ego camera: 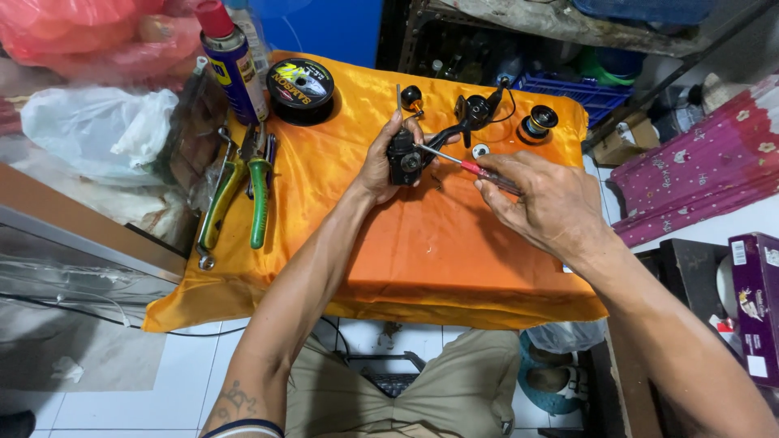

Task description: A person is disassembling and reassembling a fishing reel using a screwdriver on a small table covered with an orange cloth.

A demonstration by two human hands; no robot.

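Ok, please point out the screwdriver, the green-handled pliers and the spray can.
screwdriver (472, 169): head view, on its red handle.
green-handled pliers (260, 203): head view, on the right green handle.
spray can (234, 73): head view, on its blue body.

The left hand (381, 166) is covering the back of the black reel body (403, 160), so its far side is hiding. The right hand (540, 199) is wrapping the screwdriver (454, 161) handle; only the shaft and a red stub are showing. The tip's contact point is too small to make out. The spray can (231, 69) is running off the top edge.
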